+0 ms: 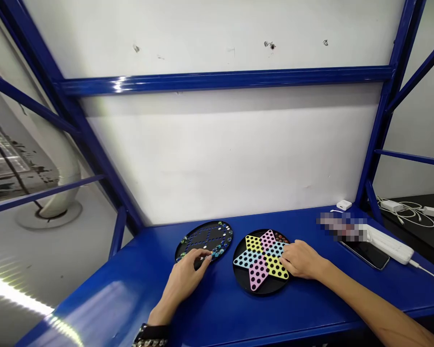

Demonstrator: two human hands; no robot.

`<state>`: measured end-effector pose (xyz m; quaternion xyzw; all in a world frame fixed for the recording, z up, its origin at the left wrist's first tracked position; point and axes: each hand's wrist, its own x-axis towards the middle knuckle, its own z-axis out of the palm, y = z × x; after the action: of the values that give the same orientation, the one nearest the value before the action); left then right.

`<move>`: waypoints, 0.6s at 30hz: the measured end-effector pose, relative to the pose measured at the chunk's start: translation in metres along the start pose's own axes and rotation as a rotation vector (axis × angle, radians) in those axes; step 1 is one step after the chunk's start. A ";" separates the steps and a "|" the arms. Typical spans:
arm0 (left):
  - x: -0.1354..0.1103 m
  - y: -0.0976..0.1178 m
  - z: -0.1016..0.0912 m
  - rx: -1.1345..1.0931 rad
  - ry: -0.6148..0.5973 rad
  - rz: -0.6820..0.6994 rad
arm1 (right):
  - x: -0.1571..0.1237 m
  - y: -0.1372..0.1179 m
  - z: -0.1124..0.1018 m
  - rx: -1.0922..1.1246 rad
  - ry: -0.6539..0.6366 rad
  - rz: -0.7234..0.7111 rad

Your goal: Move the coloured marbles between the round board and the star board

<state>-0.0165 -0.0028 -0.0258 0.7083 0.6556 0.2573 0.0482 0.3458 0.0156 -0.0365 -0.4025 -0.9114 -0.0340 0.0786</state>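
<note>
A round black tray (193, 239) with marbles (220, 248) along its rim lies on the blue table at left. Over its near edge, my left hand (188, 277) has thumb and index finger pinched together beside the blue marbles; whatever they may hold is too small to make out. To the right is a round black Chinese checkers board (243, 282) with a pink, yellow and light-blue star (262, 258). My right hand (302, 259) rests at its right side, fingers curled over the star's edge, their tips partly hidden. Reddish-brown marbles (282, 238) sit just behind that hand.
On the right of the blue table (210, 315) lie a dark phone (365, 254), a white power strip (390, 244) with a cable, and a small white case (344, 205). Blue frame bars (224, 82) stand before a white wall. Chargers (392, 206) lie on a black surface beyond.
</note>
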 end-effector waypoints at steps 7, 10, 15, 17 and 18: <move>0.000 -0.002 -0.002 -0.004 -0.003 -0.008 | 0.000 0.000 0.003 -0.087 -0.028 -0.028; 0.000 -0.004 -0.001 -0.001 -0.012 -0.004 | 0.001 0.001 0.004 -0.079 -0.043 -0.048; 0.000 -0.004 -0.002 -0.023 0.000 -0.007 | 0.001 0.006 0.004 0.121 0.015 -0.008; 0.000 0.006 -0.005 -0.043 0.011 0.009 | 0.001 0.010 0.004 0.388 0.104 0.088; -0.001 0.014 -0.007 -0.056 0.012 0.031 | 0.002 0.013 0.004 0.566 0.165 0.162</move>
<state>-0.0066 -0.0080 -0.0141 0.7152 0.6372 0.2806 0.0603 0.3538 0.0261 -0.0399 -0.4318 -0.8402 0.1950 0.2638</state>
